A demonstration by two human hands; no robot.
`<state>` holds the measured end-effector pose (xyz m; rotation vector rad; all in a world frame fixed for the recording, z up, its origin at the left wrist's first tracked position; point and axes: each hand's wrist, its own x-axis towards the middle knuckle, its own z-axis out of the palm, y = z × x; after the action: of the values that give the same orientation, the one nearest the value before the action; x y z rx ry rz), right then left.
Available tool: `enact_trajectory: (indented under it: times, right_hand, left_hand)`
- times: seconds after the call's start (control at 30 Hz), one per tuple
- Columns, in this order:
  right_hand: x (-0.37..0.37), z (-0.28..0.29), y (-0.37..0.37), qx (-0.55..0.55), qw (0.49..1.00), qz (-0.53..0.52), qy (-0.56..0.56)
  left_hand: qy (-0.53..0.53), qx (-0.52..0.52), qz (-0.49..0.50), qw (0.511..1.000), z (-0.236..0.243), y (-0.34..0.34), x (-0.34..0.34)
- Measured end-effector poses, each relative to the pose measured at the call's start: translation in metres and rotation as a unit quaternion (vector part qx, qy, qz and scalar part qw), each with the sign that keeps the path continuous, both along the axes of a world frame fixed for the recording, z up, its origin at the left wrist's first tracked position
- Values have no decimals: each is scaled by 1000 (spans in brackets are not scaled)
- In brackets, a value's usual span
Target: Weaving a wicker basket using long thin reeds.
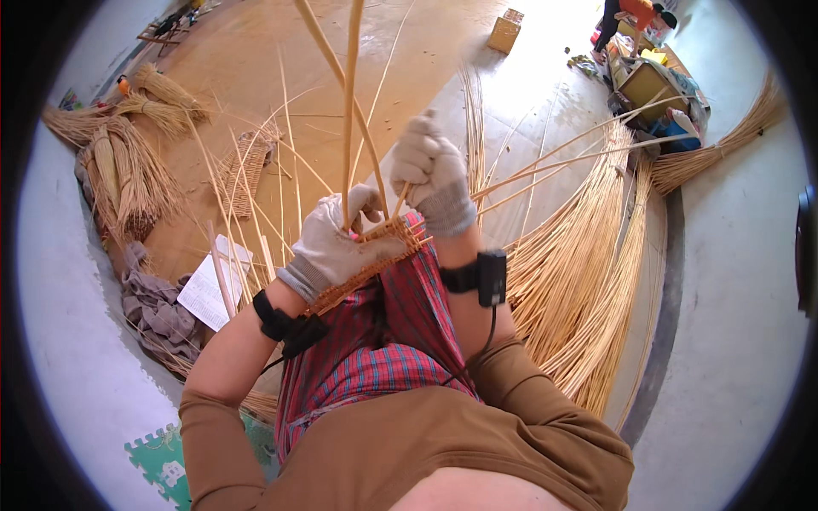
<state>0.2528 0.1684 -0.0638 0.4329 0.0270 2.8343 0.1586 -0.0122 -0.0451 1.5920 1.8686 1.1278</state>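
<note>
A narrow piece of wicker weaving lies across my lap, with long stakes rising out of it. My left hand, in a pale work glove, grips its upper edge, thumb and fingers curled beside two thick upright willow rods. To the right and slightly above, my gloved right hand is closed on a thin willow strand that runs down to the weaving's right end. The fingertips of the right hand are slightly blurred. Part of the weaving is hidden under my left hand.
Long bundles of willow rods lie to my right; more bundles rest at the far left. A woven panel, a paper sheet and a grey cloth are on my left. Another person bends at the far right.
</note>
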Motion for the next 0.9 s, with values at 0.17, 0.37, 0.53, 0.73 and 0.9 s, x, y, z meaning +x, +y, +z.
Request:
enact_trajectory:
  times: [0.17,0.37,0.53,0.73,0.9]
  right_hand:
    - [-19,1,14,301,888,21,-347]
    - [-36,10,-4,745,513,-156,-396]
    - [14,63,-39,522,614,-461,-371]
    - [41,60,-81,618,681,-331,-209]
    - [42,9,-53,243,749,-451,-421]
  left_hand:
    - [-38,50,-26,998,-3,2,3]
    - [42,62,-46,996,-7,4,3]
    - [82,59,-33,994,-10,6,1]
    - [48,20,-50,997,-13,7,-6]
    - [101,53,-39,993,-6,8,3]
